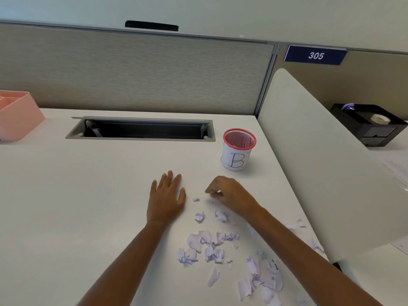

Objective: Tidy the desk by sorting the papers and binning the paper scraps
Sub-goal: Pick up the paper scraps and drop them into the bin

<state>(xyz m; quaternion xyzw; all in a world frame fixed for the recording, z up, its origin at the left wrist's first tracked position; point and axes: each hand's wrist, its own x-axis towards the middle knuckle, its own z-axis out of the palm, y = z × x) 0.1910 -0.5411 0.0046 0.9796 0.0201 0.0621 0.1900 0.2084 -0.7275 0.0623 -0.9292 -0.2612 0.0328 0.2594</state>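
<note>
Scraps of torn white paper (206,242) lay near. Your right hand (229,194) pinched one, left hand (166,195) lay flat; a loose pinch could drop it.

Left hand (166,198) flat, fingers straight; right hand (229,193) fingers pinch a paper scrap (215,192)

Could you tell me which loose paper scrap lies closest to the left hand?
The tiny scrap beside the thumb of the left hand; the other scraps lie farther toward the person.
</note>
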